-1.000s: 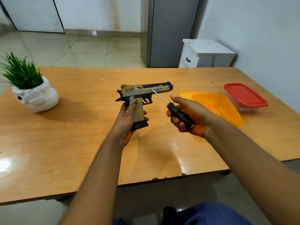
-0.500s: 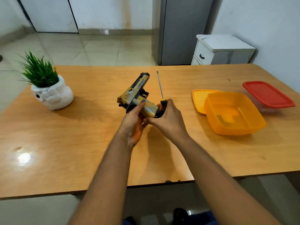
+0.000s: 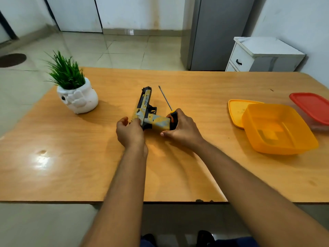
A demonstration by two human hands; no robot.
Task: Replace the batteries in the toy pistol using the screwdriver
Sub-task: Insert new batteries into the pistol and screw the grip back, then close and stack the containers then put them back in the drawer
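Toy pistol (image 3: pixel 147 114) lies on its side mid-table (image 3: pixel 195 82), barrel pointing away. My left hand (image 3: pixel 130 131) curls round its rear; my right hand (image 3: pixel 181 130) pinches the butt while clamping the screwdriver (image 3: pixel 169 108) handle. I'd steady the butt before seating the tip. Cover screw and batteries not visible; fingertips hidden behind the pistol.

Toy pistol (image 3: pixel 147 111): yellow-black, flat between both hands, barrel pointing away. Screwdriver (image 3: pixel 167 104): black-handled, in right hand, shaft pointing away.
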